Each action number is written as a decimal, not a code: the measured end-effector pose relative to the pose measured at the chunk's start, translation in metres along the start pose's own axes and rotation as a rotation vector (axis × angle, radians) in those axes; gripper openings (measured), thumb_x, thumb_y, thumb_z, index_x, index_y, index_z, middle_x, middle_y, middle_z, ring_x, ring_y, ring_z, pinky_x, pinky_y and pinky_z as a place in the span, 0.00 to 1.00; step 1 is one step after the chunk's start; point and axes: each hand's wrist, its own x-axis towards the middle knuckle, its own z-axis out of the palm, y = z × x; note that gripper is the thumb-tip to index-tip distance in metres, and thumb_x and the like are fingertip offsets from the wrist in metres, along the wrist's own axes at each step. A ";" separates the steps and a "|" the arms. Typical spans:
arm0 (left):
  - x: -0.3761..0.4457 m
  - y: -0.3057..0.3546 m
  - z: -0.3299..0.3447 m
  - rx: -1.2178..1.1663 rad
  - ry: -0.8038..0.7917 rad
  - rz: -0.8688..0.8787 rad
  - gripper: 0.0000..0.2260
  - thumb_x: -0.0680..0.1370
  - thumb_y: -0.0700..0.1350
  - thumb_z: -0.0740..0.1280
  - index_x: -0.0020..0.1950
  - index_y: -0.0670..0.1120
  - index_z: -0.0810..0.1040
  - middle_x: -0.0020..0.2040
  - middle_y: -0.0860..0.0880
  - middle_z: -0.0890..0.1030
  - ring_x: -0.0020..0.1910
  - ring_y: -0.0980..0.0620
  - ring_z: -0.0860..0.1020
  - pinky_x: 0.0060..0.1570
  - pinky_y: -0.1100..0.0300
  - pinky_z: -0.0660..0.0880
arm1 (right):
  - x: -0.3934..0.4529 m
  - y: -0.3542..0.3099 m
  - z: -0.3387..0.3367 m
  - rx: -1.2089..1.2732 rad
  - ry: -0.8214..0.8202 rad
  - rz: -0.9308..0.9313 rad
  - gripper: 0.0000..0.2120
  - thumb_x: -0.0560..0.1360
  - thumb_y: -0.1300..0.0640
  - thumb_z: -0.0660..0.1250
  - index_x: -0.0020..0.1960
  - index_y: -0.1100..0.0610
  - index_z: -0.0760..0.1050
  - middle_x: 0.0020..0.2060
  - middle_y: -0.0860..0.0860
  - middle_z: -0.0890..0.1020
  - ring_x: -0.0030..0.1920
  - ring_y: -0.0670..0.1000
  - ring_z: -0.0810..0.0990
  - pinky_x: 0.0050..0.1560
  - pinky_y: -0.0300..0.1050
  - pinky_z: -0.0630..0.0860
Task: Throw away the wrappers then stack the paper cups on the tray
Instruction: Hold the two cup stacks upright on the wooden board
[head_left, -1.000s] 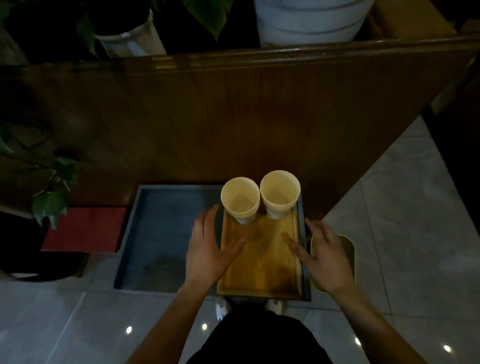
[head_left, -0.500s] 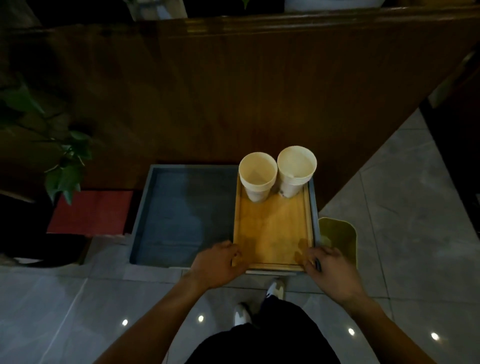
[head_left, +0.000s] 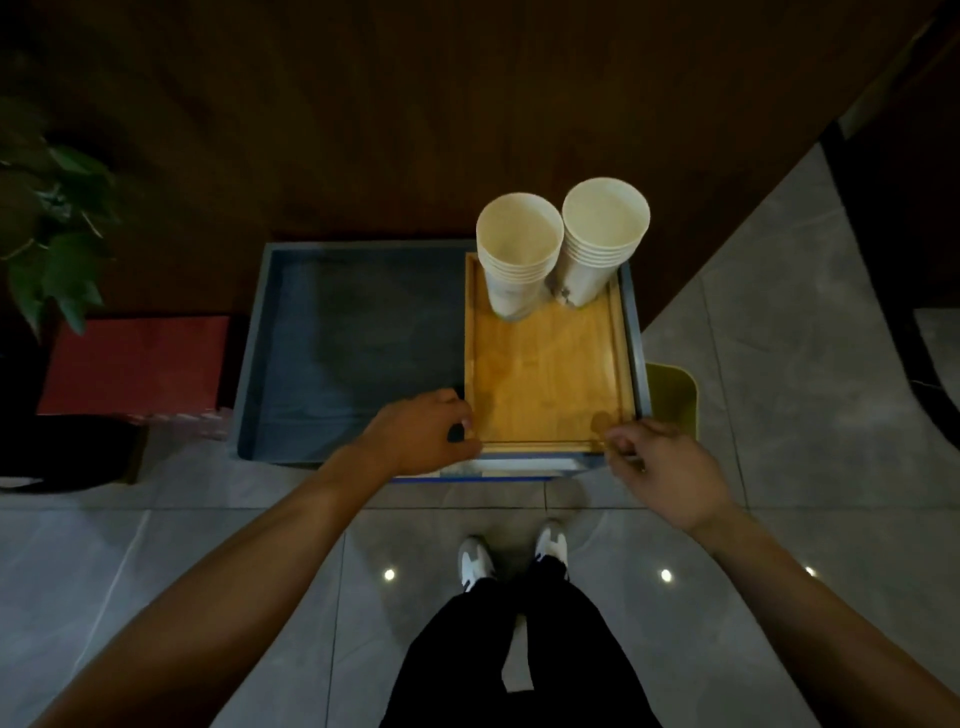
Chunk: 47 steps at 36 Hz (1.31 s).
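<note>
At the near edge of the wooden tray (head_left: 545, 374), the left hand (head_left: 415, 439) curls at its left corner and the right hand (head_left: 660, 467) pinches its right corner. Two cup stacks (head_left: 563, 249) stand upright at the far end, so stacking looks finished. Tray's long axis runs away from the person; lifting calls for level hands.

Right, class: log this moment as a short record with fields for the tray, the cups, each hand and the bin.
tray: wooden rectangular tray, resting in the right part of a grey-blue shallow box
cups: two stacks of white paper cups, upright at the tray's far end
left hand: fingers curled at near left corner
right hand: fingers curled at near right corner
bin: yellow-green bin, right of the box
</note>
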 end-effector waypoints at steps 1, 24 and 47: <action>0.003 0.000 0.000 0.005 0.010 0.005 0.15 0.78 0.61 0.64 0.58 0.54 0.78 0.58 0.54 0.76 0.53 0.55 0.76 0.48 0.57 0.76 | 0.003 0.003 0.000 -0.016 0.002 -0.005 0.14 0.77 0.47 0.63 0.59 0.49 0.77 0.53 0.48 0.79 0.51 0.48 0.79 0.45 0.45 0.77; 0.106 0.031 0.004 -0.458 0.797 -0.257 0.40 0.62 0.69 0.71 0.65 0.48 0.65 0.58 0.53 0.69 0.60 0.50 0.69 0.58 0.50 0.72 | 0.161 0.051 -0.036 0.522 0.294 -0.099 0.43 0.61 0.53 0.81 0.66 0.44 0.58 0.66 0.48 0.68 0.67 0.52 0.66 0.66 0.51 0.67; 0.160 0.041 0.000 -0.503 0.905 -0.331 0.42 0.66 0.61 0.76 0.73 0.51 0.58 0.63 0.59 0.64 0.63 0.56 0.60 0.64 0.53 0.53 | 0.227 0.040 -0.038 0.429 0.127 -0.284 0.55 0.63 0.52 0.79 0.78 0.52 0.47 0.77 0.53 0.53 0.78 0.55 0.45 0.73 0.67 0.46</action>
